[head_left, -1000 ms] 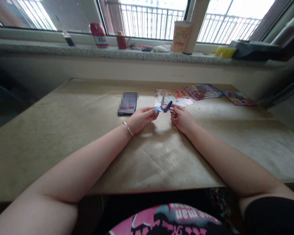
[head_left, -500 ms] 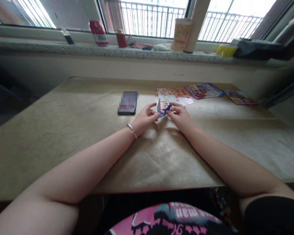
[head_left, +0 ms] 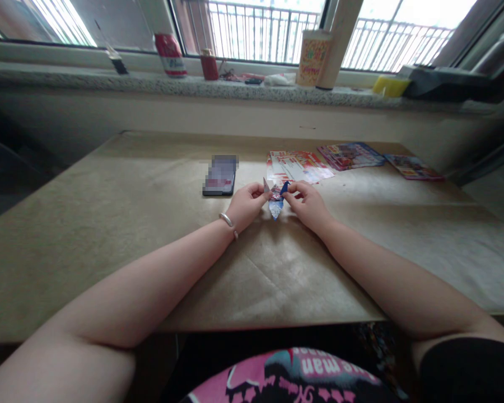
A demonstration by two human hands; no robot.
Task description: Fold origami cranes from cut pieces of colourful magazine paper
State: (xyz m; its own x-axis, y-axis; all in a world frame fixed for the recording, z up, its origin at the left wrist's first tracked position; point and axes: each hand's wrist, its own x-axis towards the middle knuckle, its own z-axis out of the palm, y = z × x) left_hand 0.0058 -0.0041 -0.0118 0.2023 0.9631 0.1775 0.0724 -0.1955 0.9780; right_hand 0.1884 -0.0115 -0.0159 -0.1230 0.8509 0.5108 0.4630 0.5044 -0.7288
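A small folded paper [head_left: 276,208], blue and white with a pointed lower end, is held between both hands above the table. My left hand [head_left: 248,206], with a silver bangle at the wrist, pinches its pale pointed flap on the left side. On the right, my right hand [head_left: 309,206] grips a dark blue flap between thumb and fingers. Just beyond the hands lie red and white printed sheets [head_left: 296,165]. A dark phone [head_left: 220,174] rests flat to the left of my left hand.
Colourful printed booklets [head_left: 350,155] and another printed piece [head_left: 412,167] lie at the back right of the table [head_left: 109,235]. Along the windowsill stand a red and white can [head_left: 171,56], a red bottle [head_left: 209,65], a patterned cup [head_left: 313,59] and a yellow item [head_left: 390,86].
The folded paper has been turned and opened out, so its pointed blue and white end now shows toward me. Both hands have shifted slightly, still holding its sides.
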